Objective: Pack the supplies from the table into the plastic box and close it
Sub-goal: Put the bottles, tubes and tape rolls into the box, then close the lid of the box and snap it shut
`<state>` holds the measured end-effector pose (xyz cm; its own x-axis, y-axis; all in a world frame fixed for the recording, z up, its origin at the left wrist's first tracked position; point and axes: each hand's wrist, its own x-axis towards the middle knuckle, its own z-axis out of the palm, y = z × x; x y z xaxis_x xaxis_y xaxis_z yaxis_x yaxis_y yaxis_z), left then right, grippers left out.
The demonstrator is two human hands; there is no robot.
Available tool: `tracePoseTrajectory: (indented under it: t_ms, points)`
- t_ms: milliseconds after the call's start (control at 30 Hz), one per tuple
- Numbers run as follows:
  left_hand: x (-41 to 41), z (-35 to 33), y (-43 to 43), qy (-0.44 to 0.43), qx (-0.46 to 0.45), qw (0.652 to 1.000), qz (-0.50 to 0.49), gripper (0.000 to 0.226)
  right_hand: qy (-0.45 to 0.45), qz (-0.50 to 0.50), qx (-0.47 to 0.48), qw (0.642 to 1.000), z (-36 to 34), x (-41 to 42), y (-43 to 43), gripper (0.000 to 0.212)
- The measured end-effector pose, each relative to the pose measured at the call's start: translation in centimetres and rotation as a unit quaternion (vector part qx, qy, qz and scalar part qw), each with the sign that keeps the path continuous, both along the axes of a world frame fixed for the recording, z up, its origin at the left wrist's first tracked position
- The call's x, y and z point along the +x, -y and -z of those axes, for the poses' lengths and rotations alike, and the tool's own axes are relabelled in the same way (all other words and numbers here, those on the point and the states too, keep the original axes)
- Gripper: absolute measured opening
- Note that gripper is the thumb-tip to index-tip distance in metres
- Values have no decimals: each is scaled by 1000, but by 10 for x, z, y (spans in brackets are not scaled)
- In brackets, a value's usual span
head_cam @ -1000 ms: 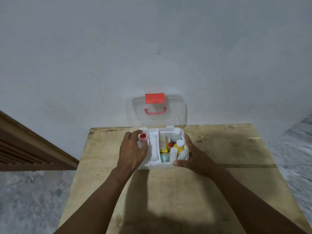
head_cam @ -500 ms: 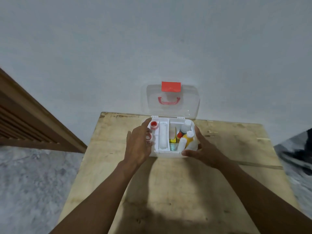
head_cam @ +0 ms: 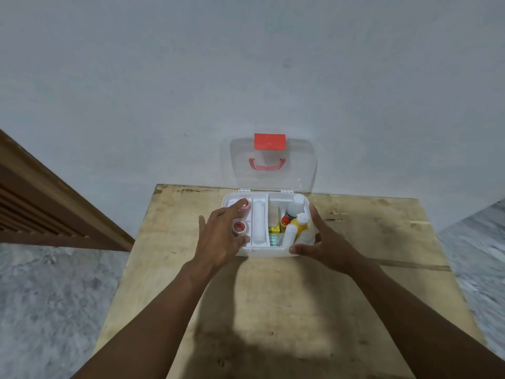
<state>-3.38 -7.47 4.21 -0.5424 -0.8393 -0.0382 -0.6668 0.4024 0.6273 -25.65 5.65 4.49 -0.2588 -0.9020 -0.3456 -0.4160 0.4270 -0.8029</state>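
A white plastic box point(head_cam: 273, 198) stands open at the far edge of the wooden table point(head_cam: 287, 310). Its clear lid point(head_cam: 297, 170) with a red latch point(head_cam: 269, 141) and red handle leans up against the wall. Inside, two red-and-white tape rolls point(head_cam: 240, 227) lie in the left compartment, a white roll point(head_cam: 259, 222) in the middle one, and several bottles point(head_cam: 296, 225) on the right. My left hand point(head_cam: 221, 236) hovers over the left compartment with fingers straight, one fingertip by the far tape roll. My right hand point(head_cam: 319, 242) cups the box's right front corner.
The grey wall rises right behind the box. A brown wooden slatted structure point(head_cam: 41, 203) stands to the left. Grey mottled floor point(head_cam: 54, 296) shows on both sides of the table.
My left hand has let go of the red-and-white roll, spread its fingers and stayed over the left compartment. The view has shifted, and the right hand has stayed on the box's corner.
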Motion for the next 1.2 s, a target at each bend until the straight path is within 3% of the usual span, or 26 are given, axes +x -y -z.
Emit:
tracePoseTrajectory:
  t_ms: [233, 433, 667, 800, 867, 933, 1000, 1100, 1200]
  points:
    - [6, -6, -5, -105, 1, 994, 2, 72, -5, -1, 9, 1000, 0, -1, 0, 113]
    - [13, -5, -20, -217, 34, 975, -23, 93, -3, -5, 15, 1000, -1, 1, 2, 116]
    - [5, -6, -18, -261, 68, 961, 53, 93, -27, -15, 18, 999, 0, 0, 2, 119]
    - [7, -8, -16, -277, 87, 956, 38, 87, -9, -20, 19, 1000, -9, 2, 3, 105]
    - [9, -5, -15, -280, 101, 954, 30, 88, -72, 4, 28, 997, -18, 0, 3, 88]
    - [10, -1, -13, -279, 111, 954, 30, 88, -193, 88, 19, 977, -31, -5, 12, 70]
    - [10, -2, -14, -278, 116, 953, 26, 88, -292, 159, -64, 941, -44, -8, 30, 56]
    - [8, -5, -16, -287, 123, 949, 27, 81, -423, 110, -233, 869, -66, -8, 66, 52]
    - [6, -6, -17, -298, 122, 946, 31, 78, -510, 66, -225, 828, -91, -2, 105, 60]
